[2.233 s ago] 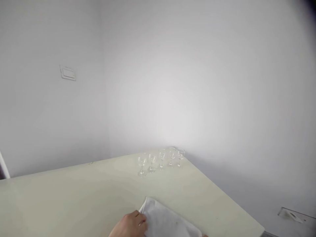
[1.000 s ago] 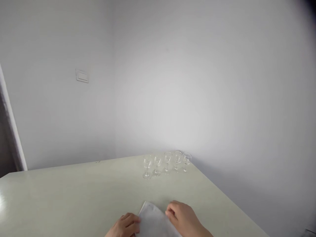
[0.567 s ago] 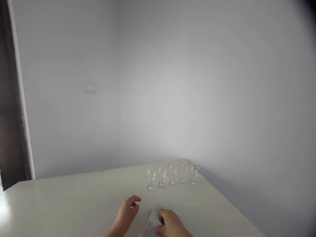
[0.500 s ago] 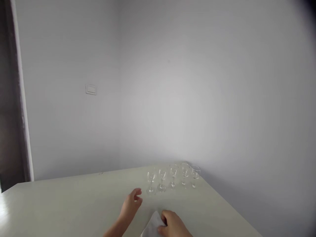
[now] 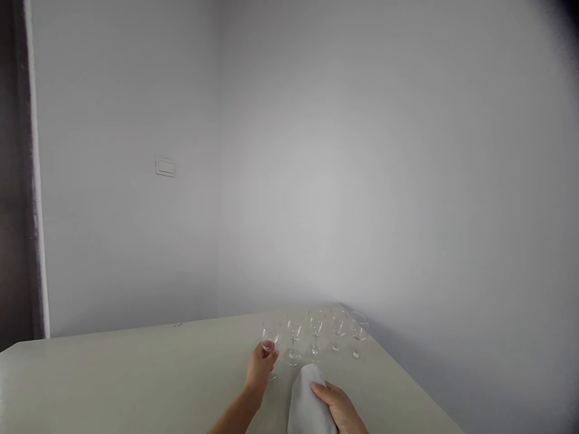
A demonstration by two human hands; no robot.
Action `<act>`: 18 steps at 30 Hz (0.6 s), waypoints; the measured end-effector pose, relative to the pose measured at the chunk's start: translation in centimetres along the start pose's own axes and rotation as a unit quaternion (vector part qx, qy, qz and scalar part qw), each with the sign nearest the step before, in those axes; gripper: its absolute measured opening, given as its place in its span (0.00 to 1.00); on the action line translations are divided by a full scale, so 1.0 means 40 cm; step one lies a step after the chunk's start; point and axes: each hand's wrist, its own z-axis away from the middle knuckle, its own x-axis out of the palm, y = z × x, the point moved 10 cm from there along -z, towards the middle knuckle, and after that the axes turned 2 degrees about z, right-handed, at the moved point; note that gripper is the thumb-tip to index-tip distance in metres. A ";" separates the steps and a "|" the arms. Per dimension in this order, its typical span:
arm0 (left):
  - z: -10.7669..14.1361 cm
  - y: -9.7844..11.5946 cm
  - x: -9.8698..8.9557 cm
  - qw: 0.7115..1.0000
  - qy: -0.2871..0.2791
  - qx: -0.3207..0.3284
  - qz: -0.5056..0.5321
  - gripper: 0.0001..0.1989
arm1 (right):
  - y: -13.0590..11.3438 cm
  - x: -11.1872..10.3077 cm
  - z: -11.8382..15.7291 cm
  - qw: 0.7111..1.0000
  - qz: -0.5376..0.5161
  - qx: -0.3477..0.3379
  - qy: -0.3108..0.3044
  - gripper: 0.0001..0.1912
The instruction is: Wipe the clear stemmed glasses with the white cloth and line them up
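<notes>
My left hand (image 5: pixel 261 366) is closed round the lower bowl and stem of the leftmost wine glass (image 5: pixel 271 330). That glass is clear and upright, and its foot shows below my fingers. My right hand (image 5: pixel 340 407) grips a light grey cloth (image 5: pixel 309 399), thumb on top, just in front of the row of glasses. The cloth's lower end runs out of the picture. To the right of the held glass several more clear wine glasses stand upright in a row, among them a second glass (image 5: pixel 294 331) and the far right one (image 5: pixel 359 328).
The pale table (image 5: pixel 136 386) ends at the walls behind and on the right. A thin dark scrap or mark (image 5: pixel 177 325) lies by its back edge. On the left wall is a light switch (image 5: pixel 165 166); a dark doorway (image 5: pixel 15 181) stands at the far left.
My left hand has moved right and forward and has taken hold of the leftmost wine glass. My right hand has shifted right with the cloth, which now stands more upright.
</notes>
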 end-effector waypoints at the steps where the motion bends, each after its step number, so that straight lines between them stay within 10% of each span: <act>1: 0.019 0.014 -0.029 1.000 0.011 0.019 -0.012 0.09 | 0.007 0.005 0.010 0.999 -0.030 0.014 0.002 0.17; 8: 0.209 0.063 -0.293 0.985 0.083 0.112 -0.100 0.13 | 0.014 0.087 0.082 0.986 -0.150 0.067 0.038 0.11; 18: 0.317 0.016 -0.500 0.938 0.221 0.178 -0.198 0.18 | -0.062 0.447 0.083 0.986 -0.152 -0.028 -0.070 0.23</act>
